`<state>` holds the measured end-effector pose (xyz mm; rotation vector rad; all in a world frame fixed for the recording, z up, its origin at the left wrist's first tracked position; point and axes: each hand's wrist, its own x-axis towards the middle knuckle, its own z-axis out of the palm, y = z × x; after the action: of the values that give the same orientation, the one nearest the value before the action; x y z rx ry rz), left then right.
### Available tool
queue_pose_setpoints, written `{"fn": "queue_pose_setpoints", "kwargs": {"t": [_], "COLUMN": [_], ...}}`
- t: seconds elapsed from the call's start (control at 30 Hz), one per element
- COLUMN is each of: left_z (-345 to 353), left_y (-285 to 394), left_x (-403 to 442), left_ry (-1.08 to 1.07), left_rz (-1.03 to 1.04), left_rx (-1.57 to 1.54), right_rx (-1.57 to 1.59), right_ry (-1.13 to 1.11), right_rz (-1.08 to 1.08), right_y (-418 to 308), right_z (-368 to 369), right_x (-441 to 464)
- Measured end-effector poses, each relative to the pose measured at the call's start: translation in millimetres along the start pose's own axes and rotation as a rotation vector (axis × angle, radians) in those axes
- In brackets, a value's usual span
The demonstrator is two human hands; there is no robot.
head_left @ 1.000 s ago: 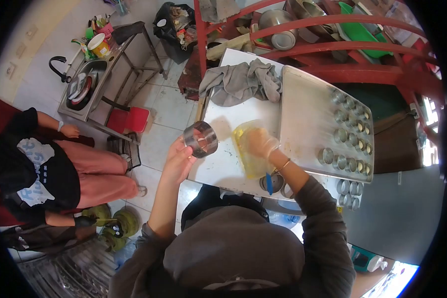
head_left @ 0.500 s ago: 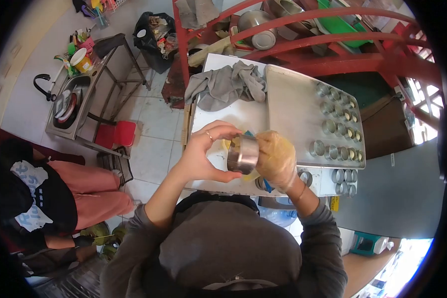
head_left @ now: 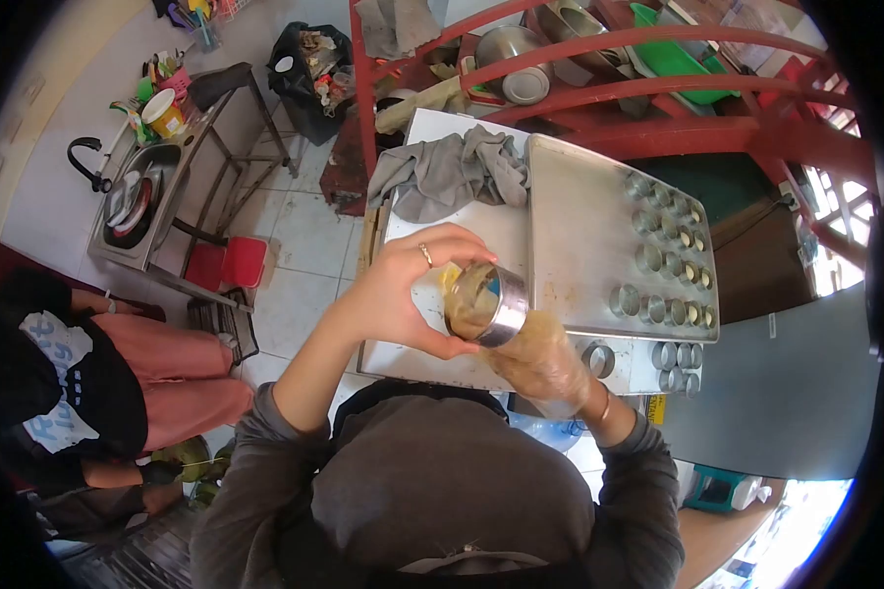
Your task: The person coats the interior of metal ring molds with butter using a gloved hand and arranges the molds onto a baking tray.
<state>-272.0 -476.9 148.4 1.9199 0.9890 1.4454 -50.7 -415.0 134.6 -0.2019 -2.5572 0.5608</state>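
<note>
My left hand (head_left: 408,294) curls its thumb and fingers around the left side of a shiny metal ring mould (head_left: 509,309). A clear plastic glove with yellowish smears covers my right hand (head_left: 540,358). Its bunched fingers reach into the ring from the right, and yellowish glove shows through the opening. Whether those fingers hold something is hidden; a bit of blue shows inside the ring. Below my hands is a white table (head_left: 491,236). Another metal ring (head_left: 599,359) stands on it, right of my right wrist.
A large baking tray (head_left: 580,206) carries rows of small metal rings on its right side; several more rings (head_left: 670,355) stand below it. A grey cloth (head_left: 452,172) lies at the table's back left. A person (head_left: 88,383) is at the left, near a sink (head_left: 157,177).
The ring has turned and shifted slightly right, so its opening now faces left. My right hand has moved lower and its fingers now reach into the ring. My left hand keeps its hold.
</note>
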Motion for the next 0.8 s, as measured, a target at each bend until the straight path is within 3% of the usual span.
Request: {"fn": "queue_pose_setpoints", "kwargs": {"t": [0.03,0.17,0.27,0.37,0.4,0.43,0.5,0.53,0.6,0.7,0.77,0.8], "left_z": [-0.2,3.2,1.6,4.6,8.0,9.6,11.6,12.6,14.2,15.0,13.2,12.0], "left_y": [-0.2,0.9,-5.6,-1.5,2.2,3.5,5.7,8.6,16.0,24.4,27.8,28.3], "left_x": [0.2,-1.5,-2.4,-2.4,-2.7,-2.2,0.0,1.0,2.6,5.4,7.7,8.9], "left_ry": [-0.004,-0.004,-0.019,-0.019,-0.014,0.003,0.039,0.049,0.068,0.103,0.086,0.078], "left_rz": [0.012,0.02,0.012,0.04,0.051,0.05,0.054,0.053,0.05,0.053,0.041,0.037], "left_rx": [0.016,0.035,-0.04,-0.071,-0.075,-0.073,-0.065,-0.06,-0.054,-0.033,0.059,0.106], "right_rx": [0.168,-0.199,0.203,0.944,1.428,1.426,1.414,1.389,0.938,0.089,-0.163,-0.109], "right_ry": [0.036,0.088,-0.111,-0.506,-0.192,-0.149,-0.063,0.091,0.036,0.009,-0.063,-0.134], "right_rz": [-0.079,0.136,0.121,0.33,0.568,0.606,0.676,0.693,0.619,0.336,0.167,0.124], "right_y": [-1.9,0.4,-9.9,-10.8,-19.4,-19.5,-26.2,-27.5,-15.5,2.7,1.6,-5.5], "right_z": [-3.5,-9.9,-0.2,-37.0,-24.0,-27.2,-42.1,-34.9,-36.9,-22.6,-16.8,-16.8], "right_x": [4.2,8.8,1.3,7.5,-3.5,-7.8,-5.5,-7.6,4.1,-1.5,-10.7,-15.4]}}
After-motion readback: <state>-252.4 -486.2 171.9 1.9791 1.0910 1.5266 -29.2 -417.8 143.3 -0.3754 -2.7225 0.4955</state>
